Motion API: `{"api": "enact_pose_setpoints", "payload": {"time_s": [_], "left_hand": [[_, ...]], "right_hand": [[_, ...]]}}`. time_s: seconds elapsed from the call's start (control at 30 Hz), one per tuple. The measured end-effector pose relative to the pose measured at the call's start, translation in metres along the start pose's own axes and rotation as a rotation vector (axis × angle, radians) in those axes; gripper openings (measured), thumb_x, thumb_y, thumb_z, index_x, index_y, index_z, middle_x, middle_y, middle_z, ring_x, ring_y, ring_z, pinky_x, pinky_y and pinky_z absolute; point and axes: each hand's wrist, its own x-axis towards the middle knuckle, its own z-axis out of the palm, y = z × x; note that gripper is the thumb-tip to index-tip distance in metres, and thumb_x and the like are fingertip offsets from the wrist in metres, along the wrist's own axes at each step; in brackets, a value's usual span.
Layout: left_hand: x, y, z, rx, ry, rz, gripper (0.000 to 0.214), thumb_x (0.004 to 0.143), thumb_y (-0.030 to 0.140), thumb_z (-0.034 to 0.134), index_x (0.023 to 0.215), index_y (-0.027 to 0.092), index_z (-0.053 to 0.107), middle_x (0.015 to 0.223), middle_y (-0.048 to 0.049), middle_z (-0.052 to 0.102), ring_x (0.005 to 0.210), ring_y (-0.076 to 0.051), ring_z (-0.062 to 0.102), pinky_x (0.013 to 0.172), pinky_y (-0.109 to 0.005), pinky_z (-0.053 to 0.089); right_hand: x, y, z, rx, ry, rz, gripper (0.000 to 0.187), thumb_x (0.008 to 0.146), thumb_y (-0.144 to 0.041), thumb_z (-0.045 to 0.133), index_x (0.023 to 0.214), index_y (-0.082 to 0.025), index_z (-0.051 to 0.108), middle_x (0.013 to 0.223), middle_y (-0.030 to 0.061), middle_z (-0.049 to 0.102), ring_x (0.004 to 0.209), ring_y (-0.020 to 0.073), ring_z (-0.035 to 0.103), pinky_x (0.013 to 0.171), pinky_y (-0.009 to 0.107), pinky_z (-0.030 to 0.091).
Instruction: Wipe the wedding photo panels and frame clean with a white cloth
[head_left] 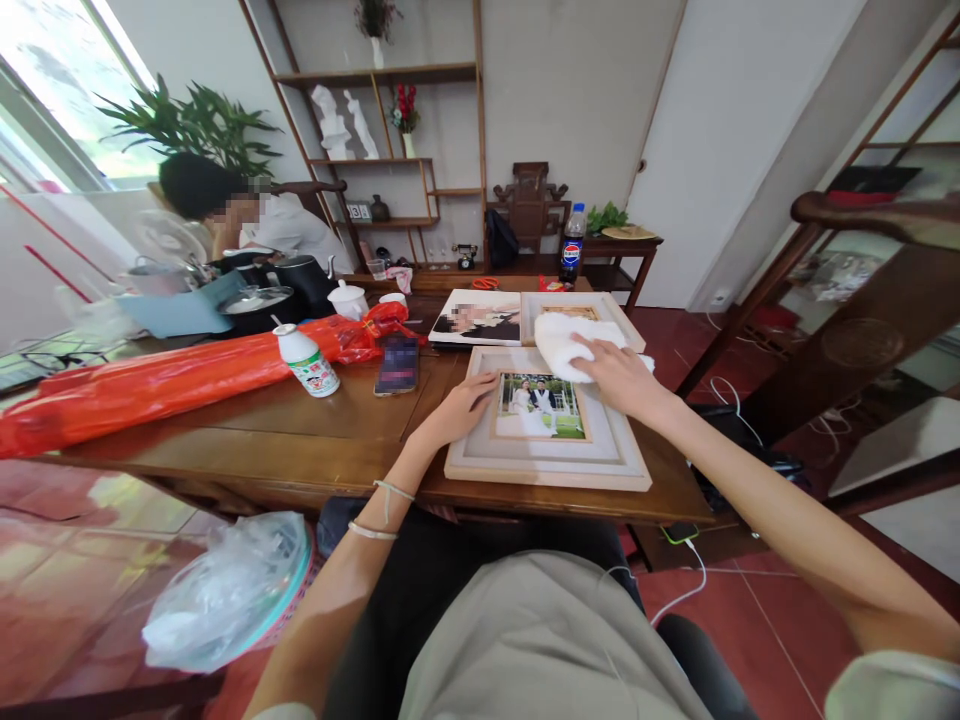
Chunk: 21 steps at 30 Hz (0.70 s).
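A white picture frame (551, 478) with a pale wooden edge lies flat on the table near its front edge. Inside it is a photo (541, 408) of two people outdoors in wedding clothes. My left hand (459, 408) rests on the left side of the frame, its fingers stretched out and holding nothing. At the upper right of the same frame, my right hand (616, 376) has its fingers bent over a fluffy white cloth (562, 345). The cloth covers the frame's top right part and some of a second picture frame (622, 310) behind it.
A picture panel (480, 302), a phone (396, 366), a white bottle (306, 360) and a long red plastic-wrapped bundle (172, 378) lie or stand on the wooden table (360, 425). Behind stands a cola bottle (572, 245). Another person (292, 225) sits at the far left. A bag-lined bin (232, 590) stands below.
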Motion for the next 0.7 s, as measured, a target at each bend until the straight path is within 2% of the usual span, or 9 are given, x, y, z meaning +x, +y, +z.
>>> {"api": "enact_pose_setpoints", "payload": {"time_s": [0.1,0.2,0.3,0.4,0.5,0.57,0.63,0.7], "left_hand": [[0.0,0.0,0.0,0.004,-0.002,-0.001,0.039,0.088,0.02,0.037,0.123,0.013,0.053,0.134,-0.0094,0.049,0.126,-0.02,0.042,0.108,-0.038,0.032],[0.001,0.0,0.0,0.0,-0.007,-0.01,0.039,0.088,0.021,0.037,0.123,0.013,0.053,0.133,-0.0097,0.049,0.127,-0.02,0.041,0.108,-0.037,0.031],[0.001,-0.001,0.0,-0.001,-0.013,-0.011,0.039,0.088,0.021,0.037,0.123,0.013,0.053,0.134,-0.0101,0.049,0.127,-0.02,0.041,0.108,-0.038,0.031],[0.002,-0.002,0.001,0.0,-0.006,-0.009,0.039,0.088,0.021,0.037,0.123,0.014,0.053,0.134,-0.0093,0.049,0.127,-0.02,0.041,0.108,-0.039,0.031],[0.002,-0.003,0.002,0.011,-0.004,-0.002,0.039,0.088,0.021,0.037,0.122,0.013,0.053,0.133,-0.0097,0.049,0.127,-0.02,0.041,0.108,-0.038,0.031],[0.002,-0.003,0.002,0.018,-0.01,0.003,0.039,0.088,0.021,0.037,0.123,0.012,0.053,0.133,-0.0104,0.049,0.127,-0.02,0.041,0.108,-0.038,0.031],[0.002,-0.003,0.002,0.021,-0.013,0.003,0.039,0.088,0.021,0.037,0.123,0.013,0.053,0.133,-0.0098,0.049,0.127,-0.02,0.041,0.108,-0.038,0.031],[0.002,-0.002,0.001,0.021,-0.015,0.003,0.039,0.088,0.02,0.037,0.123,0.015,0.053,0.133,-0.0084,0.049,0.127,-0.02,0.041,0.108,-0.039,0.031]], "right_hand": [[0.01,0.001,0.003,-0.066,0.028,0.002,0.052,0.074,0.002,0.039,0.116,-0.023,0.057,0.143,0.0097,0.035,0.111,0.0313,0.046,0.078,0.041,0.037],[0.012,-0.007,0.001,-0.062,-0.017,-0.027,0.049,0.073,-0.002,0.044,0.115,-0.023,0.058,0.129,0.0116,0.051,0.1,0.0291,0.053,0.076,0.039,0.036],[0.005,-0.019,-0.012,-0.007,-0.087,-0.031,0.052,0.069,-0.008,0.048,0.118,-0.024,0.056,0.103,0.0105,0.064,0.085,0.0262,0.057,0.066,0.034,0.035],[-0.016,-0.036,-0.034,0.064,-0.158,-0.089,0.054,0.066,-0.01,0.048,0.118,-0.026,0.056,0.087,0.0074,0.066,0.078,0.0236,0.058,0.059,0.03,0.031],[-0.043,-0.06,-0.06,0.153,-0.202,-0.169,0.052,0.065,-0.012,0.049,0.115,-0.026,0.056,0.082,0.0067,0.065,0.073,0.0216,0.056,0.058,0.029,0.031],[-0.058,-0.074,-0.073,0.211,-0.195,-0.206,0.05,0.066,-0.014,0.05,0.115,-0.025,0.057,0.083,0.0074,0.063,0.077,0.0227,0.055,0.06,0.03,0.033],[-0.065,-0.083,-0.076,0.254,-0.162,-0.219,0.047,0.068,-0.017,0.052,0.114,-0.025,0.057,0.088,0.0084,0.062,0.086,0.0255,0.053,0.067,0.033,0.037],[-0.064,-0.082,-0.069,0.281,-0.131,-0.214,0.047,0.068,-0.017,0.054,0.114,-0.025,0.058,0.097,0.0088,0.061,0.095,0.0274,0.049,0.075,0.036,0.038]]}}
